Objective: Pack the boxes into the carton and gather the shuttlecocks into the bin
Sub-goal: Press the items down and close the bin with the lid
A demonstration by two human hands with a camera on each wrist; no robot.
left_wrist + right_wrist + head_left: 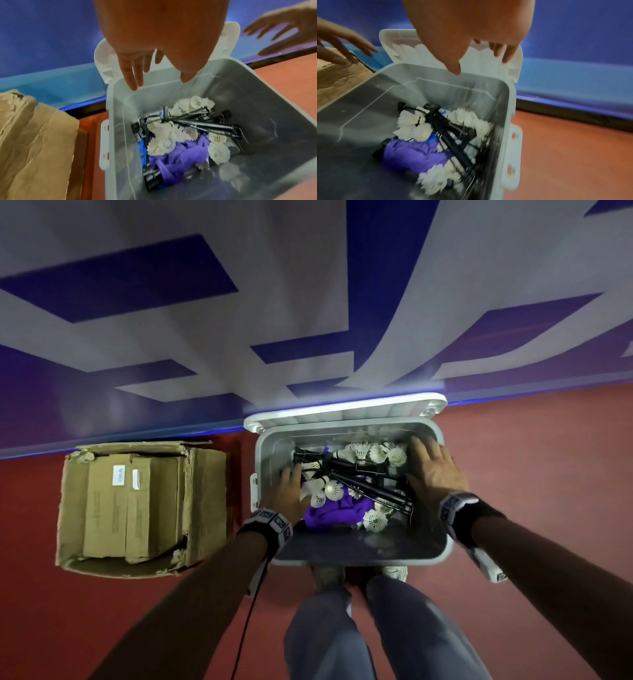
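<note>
A grey plastic bin [356, 558] stands on the red floor with its white lid [346, 409] tipped open against the wall. Inside lie several white shuttlecocks [332, 489] [161, 146] [414, 129], black rods and a purple cloth [339, 513]. Both my hands hover over the bin with fingers spread and hold nothing: the left hand [286, 491] [147, 70] near the left wall, the right hand [431, 463] [481, 59] near the far right corner. A brown carton [137, 508] stands to the left, with long brown boxes [113, 508] packed upright inside.
A blue and white banner wall [308, 302] runs just behind the bin and carton. My legs and shoes [329, 577] are right below the bin's near edge. Red floor [548, 457] lies to the right of the bin.
</note>
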